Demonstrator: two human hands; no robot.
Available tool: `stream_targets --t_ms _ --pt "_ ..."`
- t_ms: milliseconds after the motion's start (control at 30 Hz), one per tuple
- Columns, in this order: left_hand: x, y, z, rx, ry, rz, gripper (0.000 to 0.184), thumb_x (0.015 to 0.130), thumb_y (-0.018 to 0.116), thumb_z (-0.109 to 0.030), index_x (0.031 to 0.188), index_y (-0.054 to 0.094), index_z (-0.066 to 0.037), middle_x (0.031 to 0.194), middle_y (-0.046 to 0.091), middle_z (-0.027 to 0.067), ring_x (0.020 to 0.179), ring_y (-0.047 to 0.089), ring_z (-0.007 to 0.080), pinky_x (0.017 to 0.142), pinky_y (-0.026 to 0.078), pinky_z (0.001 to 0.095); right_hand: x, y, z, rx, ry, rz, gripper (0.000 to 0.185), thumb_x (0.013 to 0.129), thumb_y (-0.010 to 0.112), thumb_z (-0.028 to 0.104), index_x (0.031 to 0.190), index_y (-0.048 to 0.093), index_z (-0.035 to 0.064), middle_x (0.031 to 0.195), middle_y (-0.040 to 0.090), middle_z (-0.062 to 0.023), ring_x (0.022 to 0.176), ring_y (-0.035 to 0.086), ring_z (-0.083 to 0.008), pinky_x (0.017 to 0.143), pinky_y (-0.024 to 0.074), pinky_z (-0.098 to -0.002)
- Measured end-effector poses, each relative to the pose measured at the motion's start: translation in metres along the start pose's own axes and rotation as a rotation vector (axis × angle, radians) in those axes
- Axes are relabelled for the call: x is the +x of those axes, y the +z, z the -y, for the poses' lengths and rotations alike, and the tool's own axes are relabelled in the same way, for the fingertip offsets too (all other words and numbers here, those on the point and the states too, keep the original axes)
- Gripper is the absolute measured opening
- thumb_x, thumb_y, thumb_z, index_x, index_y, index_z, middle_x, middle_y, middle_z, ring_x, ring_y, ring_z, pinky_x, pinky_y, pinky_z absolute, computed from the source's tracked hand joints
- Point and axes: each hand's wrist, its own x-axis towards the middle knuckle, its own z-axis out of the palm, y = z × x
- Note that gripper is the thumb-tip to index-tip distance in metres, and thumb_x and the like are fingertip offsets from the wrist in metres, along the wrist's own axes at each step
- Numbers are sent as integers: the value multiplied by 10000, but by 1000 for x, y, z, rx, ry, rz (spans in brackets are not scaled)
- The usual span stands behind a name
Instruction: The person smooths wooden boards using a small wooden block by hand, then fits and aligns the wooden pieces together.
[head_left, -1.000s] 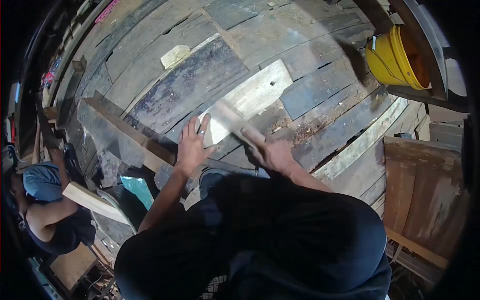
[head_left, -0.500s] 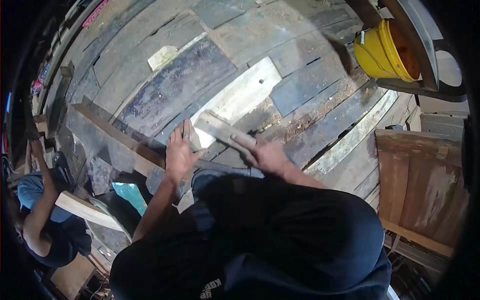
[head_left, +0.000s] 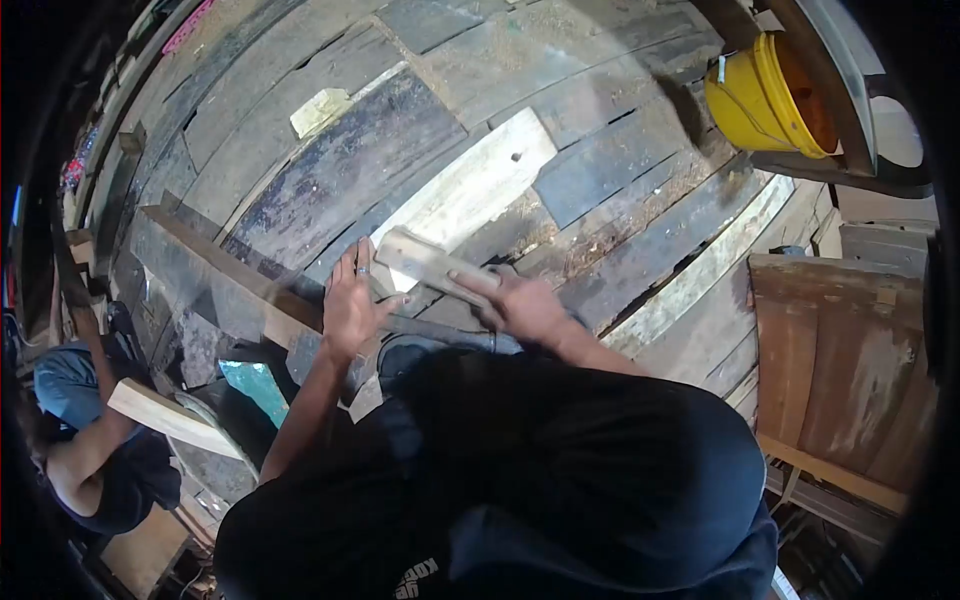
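Note:
A pale wooden board (head_left: pixel 470 188) with a small dark hole near its far end lies slantwise on the plank floor. My left hand (head_left: pixel 350 302), with a ring on one finger, rests at its near end, fingers stretched out flat and thumb apart. My right hand (head_left: pixel 528 305) is closed round one end of a flat, greyish wooden bar (head_left: pixel 425 262). The bar's other end lies over the near part of the board, close to my left fingertips. What lies under the bar is hidden.
A yellow bucket (head_left: pixel 745 102) stands at upper right. A long wooden beam (head_left: pixel 215 268) lies left of my hands, near a small wood offcut (head_left: pixel 318 112). At lower left another person (head_left: pixel 90 440) sits by a curved pale plank (head_left: pixel 180 422). Brown wooden panels (head_left: pixel 835 370) are at right.
The wooden bar and my right hand have shifted slightly left. The whole view has moved a little; my left hand stays at the board's near end.

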Motion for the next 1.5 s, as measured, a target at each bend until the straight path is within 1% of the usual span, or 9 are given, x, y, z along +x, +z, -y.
stream_targets --t_ms 267,500,733,933,1200,1267,1333,1400,1500 --pt "0 0 5 -67 27 -77 1206 726 952 -392 1657 302 15 1520 493 233 1387 502 411 1145 441 504 33 -54 -45 168 435 -556 750 958 718 264 1647 422 275 1107 730 -337 931 722 -532 812 599 -572" --pt "-2 -5 1 -74 3 -43 1189 737 948 -401 1648 308 16 1537 487 242 1411 491 430 1164 430 512 2 -25 -7 -99 -54 28 716 931 738 371 1601 492 310 970 733 -230 808 732 -434 742 593 -555" --pt "-1 -6 2 -101 -4 -16 1195 741 945 -385 1657 296 24 1579 466 215 1437 470 414 1186 403 504 35 -51 -51 64 332 -504 796 981 682 318 1689 318 301 939 731 -341 793 713 -534 737 601 -586" --pt "-3 -7 1 -50 -5 -12 1179 742 947 -383 1648 312 23 1559 483 219 1415 491 413 1163 429 512 -4 -2 0 -95 -88 -121 727 940 725 379 1615 456 382 983 713 -246 839 738 -442 690 602 -525" --pt "0 -3 4 -85 17 -38 1213 711 959 -402 1655 312 -1 1535 491 221 1404 501 410 1159 422 513 20 -44 -47 29 463 -410 747 973 677 359 1655 372 336 967 718 -331 770 717 -520 726 590 -604" --pt "0 -4 3 -53 10 -38 1217 709 960 -405 1654 312 3 1529 495 219 1400 504 407 1157 423 513 12 -20 -22 94 306 -325 718 989 644 344 1655 377 325 863 692 -332 726 708 -517 720 598 -590" --pt "0 -2 1 -14 -28 -1 1218 705 962 -401 1653 314 6 1524 502 221 1398 508 408 1147 432 511 -8 2 -5 54 -101 -259 683 966 698 385 1610 472 368 1096 728 -274 802 744 -457 704 612 -543" --pt "0 2 9 -55 27 -42 1215 709 962 -403 1654 316 3 1520 506 224 1393 512 411 1139 439 515 -16 -1 -14 -88 -64 -39 724 959 689 439 1627 410 449 1077 706 -240 775 733 -467 693 618 -544" --pt "-2 -3 2 -38 -8 -6 1204 722 958 -407 1652 318 13 1524 505 228 1393 513 415 1141 435 527 -9 -25 -59 -84 216 -224 739 970 676 412 1651 391 383 1006 726 -280 809 737 -473 736 615 -551"
